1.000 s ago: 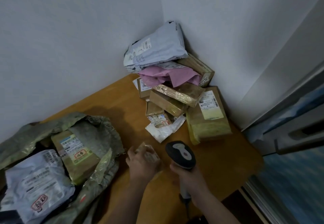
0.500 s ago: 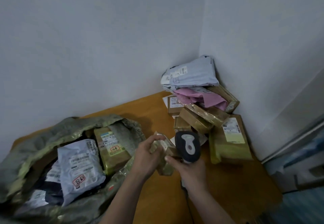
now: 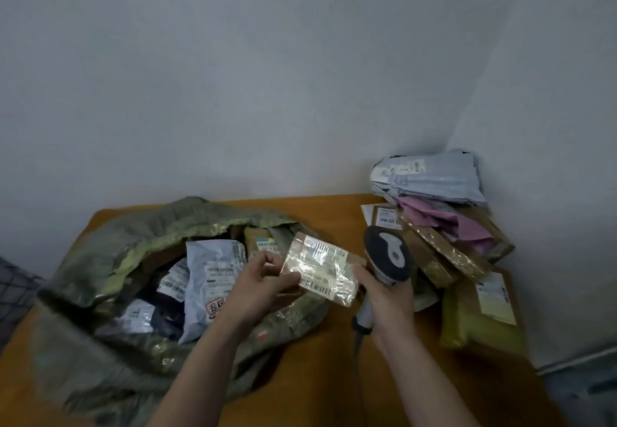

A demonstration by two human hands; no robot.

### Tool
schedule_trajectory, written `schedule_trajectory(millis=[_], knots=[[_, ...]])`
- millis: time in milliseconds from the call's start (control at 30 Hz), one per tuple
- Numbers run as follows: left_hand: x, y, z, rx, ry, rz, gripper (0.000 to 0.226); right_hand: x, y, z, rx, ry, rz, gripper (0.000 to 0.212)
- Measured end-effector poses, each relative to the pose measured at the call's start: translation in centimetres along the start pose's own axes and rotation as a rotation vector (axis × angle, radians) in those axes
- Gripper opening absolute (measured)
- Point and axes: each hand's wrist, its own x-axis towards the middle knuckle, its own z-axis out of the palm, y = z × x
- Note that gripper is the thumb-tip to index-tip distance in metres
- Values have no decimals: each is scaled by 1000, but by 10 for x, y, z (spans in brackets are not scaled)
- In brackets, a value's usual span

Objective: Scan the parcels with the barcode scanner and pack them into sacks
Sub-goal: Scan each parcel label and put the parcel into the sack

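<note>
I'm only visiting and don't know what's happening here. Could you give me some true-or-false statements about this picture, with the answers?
1. The left hand holds a small parcel. True.
2. The scanner lies on the table. False: the right hand grips it.
3. The sack is empty. False: a grey bag and more lie in it.
4. A pink bag lies in the pile by the corner. True.

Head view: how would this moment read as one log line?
left hand: holds small taped brown parcel | right hand: grips grey barcode scanner | green woven sack: open, part-filled
</note>
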Motion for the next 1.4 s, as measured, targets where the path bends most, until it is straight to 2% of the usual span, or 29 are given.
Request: schedule_trajectory(millis=[100,200,367,667,800,1067,1200,1300,1400], knots=[[-9,1,-18,-72,26,0,32,-4,4,18,9,22,2,35],[-12,0,-31,-56,15,9,49,-6,11,33,-44,42,11,37],[-16,-1,-48,-61,-48,51,44,-13,13,46,-84,2,-19,27],[-13,-16,-69,-49,5,231,67,-26,20,67,-27,8,0,18],[-18,-16,-63,-114,33,244,70,-28,22,69,-38,0,10,13],[-21,-13,-65,-122,101,283,68,-29,31,72,-56,-35,27,16],[-18,-11,-72,-56,22,313,72,-27,34,74,-42,-54,38,15],[-17,-5,-72,-86,-7,277,61,-24,38,73,-43,-36,53,26],[-12,-2,-73,-27,35,276,57,-20,41,72,-23,-20,78,35]])
